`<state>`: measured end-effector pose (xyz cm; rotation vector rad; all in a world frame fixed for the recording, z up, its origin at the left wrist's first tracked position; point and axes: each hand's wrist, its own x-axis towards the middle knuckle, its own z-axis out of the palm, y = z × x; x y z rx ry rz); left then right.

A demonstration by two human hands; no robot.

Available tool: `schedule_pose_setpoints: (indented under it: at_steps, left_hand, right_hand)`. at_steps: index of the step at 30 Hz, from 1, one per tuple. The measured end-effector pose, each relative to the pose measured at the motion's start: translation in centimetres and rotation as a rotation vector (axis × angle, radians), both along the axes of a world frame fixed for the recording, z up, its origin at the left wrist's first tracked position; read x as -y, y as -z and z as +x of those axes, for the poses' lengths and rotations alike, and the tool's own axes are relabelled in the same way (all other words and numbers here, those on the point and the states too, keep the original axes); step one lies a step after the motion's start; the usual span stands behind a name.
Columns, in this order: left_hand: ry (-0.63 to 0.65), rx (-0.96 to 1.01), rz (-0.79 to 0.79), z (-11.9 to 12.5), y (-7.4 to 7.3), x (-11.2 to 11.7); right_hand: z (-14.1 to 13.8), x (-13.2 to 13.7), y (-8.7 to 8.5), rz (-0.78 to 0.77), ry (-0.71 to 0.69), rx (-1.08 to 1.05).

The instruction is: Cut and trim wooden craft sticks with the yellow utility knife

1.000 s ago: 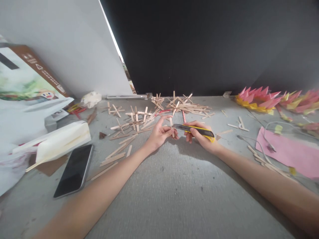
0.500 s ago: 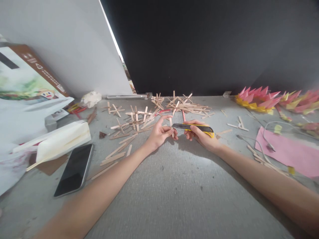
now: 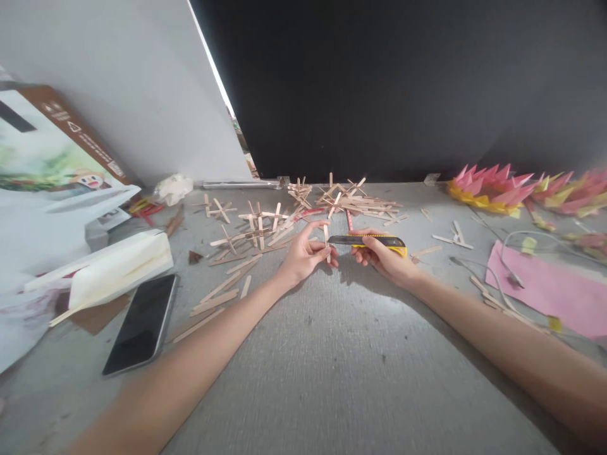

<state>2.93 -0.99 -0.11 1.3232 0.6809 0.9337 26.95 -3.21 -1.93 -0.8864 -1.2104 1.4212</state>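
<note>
My left hand (image 3: 303, 256) pinches a small wooden craft stick (image 3: 326, 242) upright between thumb and fingers. My right hand (image 3: 385, 259) is wrapped round a yellow and black utility knife (image 3: 370, 242), whose blade end points left and meets the stick. Both hands hover just above the grey surface (image 3: 332, 354). Behind them lies a scatter of wooden sticks and glued stick crosses (image 3: 265, 227).
A black phone (image 3: 141, 322) lies at the left beside a white folded case (image 3: 114, 268) and a printed box (image 3: 47, 158). Pink and yellow paper flowers (image 3: 493, 186), a pink sheet (image 3: 550, 284) and a white cable (image 3: 516, 243) sit at the right. A dark board stands behind.
The right hand with the knife has shifted slightly left and up, bringing the blade closer against the stick. The left hand has barely moved.
</note>
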Motion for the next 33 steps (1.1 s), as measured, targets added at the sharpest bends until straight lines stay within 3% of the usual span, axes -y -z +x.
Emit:
schedule_pose_setpoints:
  at_steps: [19, 28, 33]
  left_hand:
    - [-0.015, -0.039, 0.000, 0.3, 0.3, 0.0]
    - [-0.006, -0.090, 0.018, 0.4, 0.4, 0.1]
    - [-0.004, -0.101, 0.015, 0.7, 0.6, 0.3]
  right_hand:
    - [0.2, -0.9, 0.0, -0.126, 0.013, -0.056]
    - [-0.4, -0.4, -1.3, -0.221, 0.099, -0.115]
    - [-0.8, 0.8, -1.4, -0.100, 0.195, -0.075]
